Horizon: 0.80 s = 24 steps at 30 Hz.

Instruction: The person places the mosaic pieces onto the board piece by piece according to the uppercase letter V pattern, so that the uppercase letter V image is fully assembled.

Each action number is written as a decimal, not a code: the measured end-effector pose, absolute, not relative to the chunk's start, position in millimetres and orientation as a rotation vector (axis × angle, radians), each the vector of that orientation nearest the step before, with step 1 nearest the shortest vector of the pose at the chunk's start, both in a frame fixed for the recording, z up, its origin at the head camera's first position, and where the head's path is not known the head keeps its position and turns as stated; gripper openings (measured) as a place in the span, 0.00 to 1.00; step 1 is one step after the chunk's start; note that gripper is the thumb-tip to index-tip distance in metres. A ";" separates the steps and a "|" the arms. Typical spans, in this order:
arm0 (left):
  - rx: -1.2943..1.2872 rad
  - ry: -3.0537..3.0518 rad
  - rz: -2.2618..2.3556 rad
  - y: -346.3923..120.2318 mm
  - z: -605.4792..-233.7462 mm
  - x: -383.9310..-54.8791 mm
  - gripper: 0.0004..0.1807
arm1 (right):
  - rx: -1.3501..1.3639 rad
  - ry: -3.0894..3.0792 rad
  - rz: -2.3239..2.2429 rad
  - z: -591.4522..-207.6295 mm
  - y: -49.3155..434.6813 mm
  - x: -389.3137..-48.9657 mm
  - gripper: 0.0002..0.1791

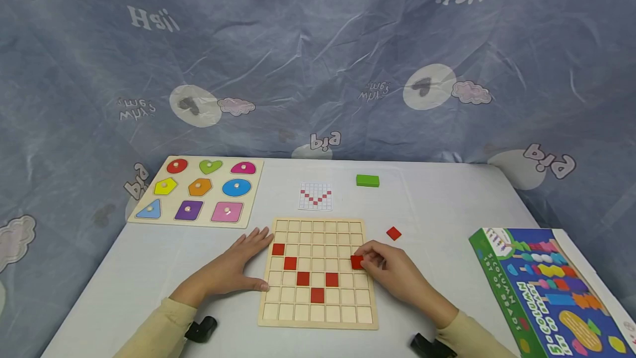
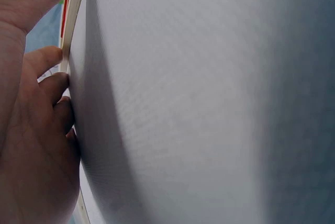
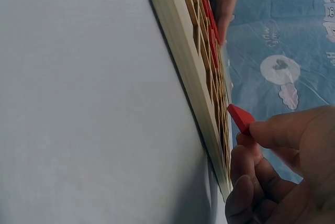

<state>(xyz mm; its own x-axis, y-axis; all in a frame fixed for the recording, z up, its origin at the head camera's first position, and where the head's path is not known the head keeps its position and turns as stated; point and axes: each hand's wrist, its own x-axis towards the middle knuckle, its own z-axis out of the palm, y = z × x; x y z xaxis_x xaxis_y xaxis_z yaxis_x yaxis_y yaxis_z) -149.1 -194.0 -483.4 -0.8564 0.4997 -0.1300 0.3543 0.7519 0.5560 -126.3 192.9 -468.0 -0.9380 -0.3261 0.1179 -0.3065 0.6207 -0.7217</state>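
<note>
A wooden grid board point(image 1: 293, 310) lies on the white table, with several red square tiles point(image 1: 317, 295) set in its cells in a V-like slant. Between thumb and fingers, my right hand point(image 1: 397, 272) pinches another red tile point(image 3: 241, 118) over the board's right side; in the right wrist view it is tilted, its lower end by the grid. My left hand point(image 1: 223, 270) has its fingers spread, thumb and fingertips touching the board's left edge. One loose red tile point(image 1: 394, 233) lies on the table beyond the right hand. Behind the board is a pattern card point(image 1: 316, 206) printed with a red V.
A shape puzzle board point(image 1: 181, 184) with knobbed pieces lies at the back left. Toward the back sits a green block point(image 1: 367, 181). A colourful box point(image 1: 546, 291) occupies the right side. The patterned blue cloth point(image 1: 318, 59) hangs behind the table.
</note>
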 end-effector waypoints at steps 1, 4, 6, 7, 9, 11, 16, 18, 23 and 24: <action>0.666 2.680 0.768 -193.9 -483.5 -149.1 0.63 | -0.548 2.797 -1.243 -468.0 191.5 -126.1 0.11; 0.663 2.680 0.767 -194.1 -483.6 -149.2 0.63 | -0.554 2.769 -1.243 -469.3 188.1 -125.4 0.11; 0.662 2.680 0.766 -194.0 -483.6 -149.2 0.63 | -0.567 2.764 -1.242 -470.5 186.5 -125.1 0.11; 0.662 2.680 0.765 -193.9 -483.5 -149.2 0.63 | -0.572 2.767 -1.242 -471.1 185.6 -124.9 0.10; 0.660 2.681 0.762 -193.9 -483.4 -149.1 0.63 | -0.585 2.784 -1.233 -471.9 184.0 -124.7 0.11; 0.658 2.682 0.760 -193.5 -483.3 -149.3 0.63 | -0.580 2.796 -1.225 -472.4 182.6 -124.8 0.11; 0.659 2.679 0.758 -193.2 -482.8 -149.4 0.63 | -0.548 2.807 -1.192 -472.6 176.9 -125.5 0.11; 0.660 2.679 0.758 -193.0 -482.5 -149.3 0.63 | -0.556 2.811 -1.183 -472.4 174.7 -125.6 0.12; 0.659 2.679 0.753 -193.2 -482.7 -149.2 0.63 | -0.585 2.818 -1.174 -471.6 171.1 -124.8 0.13; 0.659 2.678 0.754 -193.2 -482.7 -149.2 0.63 | -0.587 2.819 -1.173 -471.5 170.8 -124.6 0.13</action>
